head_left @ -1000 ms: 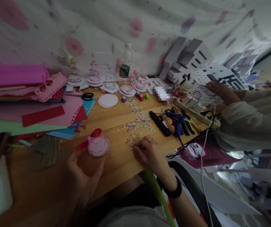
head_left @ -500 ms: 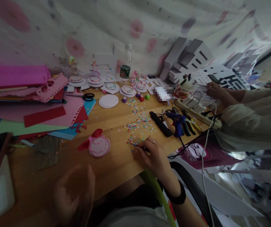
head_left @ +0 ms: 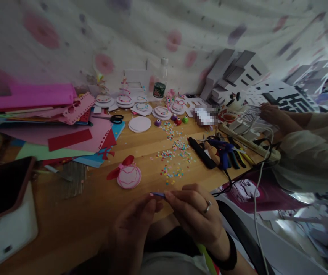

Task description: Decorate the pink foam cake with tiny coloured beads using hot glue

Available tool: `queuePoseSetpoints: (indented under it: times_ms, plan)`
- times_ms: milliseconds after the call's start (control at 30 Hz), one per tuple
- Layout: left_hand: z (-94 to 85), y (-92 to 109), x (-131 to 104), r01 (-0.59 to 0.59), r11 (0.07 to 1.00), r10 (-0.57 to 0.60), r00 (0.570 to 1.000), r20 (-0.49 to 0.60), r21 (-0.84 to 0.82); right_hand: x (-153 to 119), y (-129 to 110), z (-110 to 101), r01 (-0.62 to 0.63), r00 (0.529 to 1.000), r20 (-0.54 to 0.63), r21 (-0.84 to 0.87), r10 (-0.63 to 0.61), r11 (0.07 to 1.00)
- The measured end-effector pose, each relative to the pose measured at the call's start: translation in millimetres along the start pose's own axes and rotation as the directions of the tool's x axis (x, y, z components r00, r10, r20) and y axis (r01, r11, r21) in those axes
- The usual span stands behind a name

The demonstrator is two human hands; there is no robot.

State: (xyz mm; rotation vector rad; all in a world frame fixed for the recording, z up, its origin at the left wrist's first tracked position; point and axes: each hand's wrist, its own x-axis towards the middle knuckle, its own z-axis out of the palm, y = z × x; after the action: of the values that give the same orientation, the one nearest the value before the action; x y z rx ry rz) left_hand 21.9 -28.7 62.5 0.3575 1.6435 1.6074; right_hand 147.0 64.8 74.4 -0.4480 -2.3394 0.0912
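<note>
My right hand (head_left: 196, 210) pinches slim blue tweezers (head_left: 159, 194), their tip pointing left. A tiny pale pink piece (head_left: 151, 194) shows at that tip. My left hand (head_left: 137, 219) is right beside it, fingers curled and thumb drawn in; whatever they may hold is hidden. Just beyond the hands, a round pink paper disc (head_left: 129, 176) with wavy trim lies on the table, a red bow (head_left: 121, 167) at its upper left. Small coloured confetti dots (head_left: 172, 173) are scattered to the right of the disc.
Paper sheets (head_left: 69, 139) and scissors (head_left: 116, 118) lie at left, with a phone (head_left: 6, 187) nearer. White discs (head_left: 140, 124), decorated rounds and a bottle (head_left: 159, 82) stand behind. A glue gun (head_left: 224, 149) and pliers lie right, near another person's hand (head_left: 272, 112).
My right hand has drawn back from the confetti with the tweezers. My left hand has come up to meet the tweezers' tip, its fingers closing. The view has shifted slightly left.
</note>
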Motion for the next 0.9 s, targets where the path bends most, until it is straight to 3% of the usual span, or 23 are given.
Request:
queuePoseSetpoints:
  times_ms: [133, 333, 467, 567, 633, 733, 800, 900]
  plan:
    - [1.8, 7.3, 0.7, 0.082, 0.994, -0.084, 0.996, -0.03, -0.076, 3.2, 0.1, -0.3, 0.05, 0.998, -0.037, -0.038, -0.052, 0.998]
    - [-0.2, 7.7, 9.7, 0.069, 0.995, -0.069, 0.998, -0.009, -0.07, 6.5, 3.4, 2.9, 0.097, 0.994, -0.037, -0.077, -0.1, 0.992]
    - [-2.4, -0.6, 20.0, 0.035, 0.992, -0.031, 0.999, 0.034, -0.119, 0.8, 10.2, 4.6, 0.003, 0.999, -0.037, -0.073, -0.006, 0.997]
    - [0.0, -6.2, 27.7, 0.02, 0.982, 0.0, 0.995, 0.105, -0.19, -5.4, 15.7, 6.9, -0.137, 0.985, -0.1, 0.031, 0.139, 0.99]
    - [4.7, -9.3, 32.0, 0.039, 0.972, 0.003, 0.984, 0.18, -0.231, -9.2, 17.6, 10.1, -0.299, 0.942, -0.115, 0.136, 0.315, 0.945]
    - [15.3, -15.0, 36.3, 0.083, 0.962, -0.02, 0.972, 0.234, -0.261, -14.5, 17.3, 17.0, -0.558, 0.799, -0.001, 0.368, 0.601, 0.744]
    - [22.1, -19.7, 38.6, 0.08, 0.964, -0.016, 0.97, 0.243, -0.254, -17.4, 16.2, 21.7, -0.641, 0.711, 0.102, 0.502, 0.696, 0.581]
    - [27.8, -26.5, 42.2, 0.006, 0.99, 0.029, 0.969, 0.245, -0.141, -18.5, 15.8, 26.0, -0.686, 0.633, 0.211, 0.597, 0.745, 0.415]
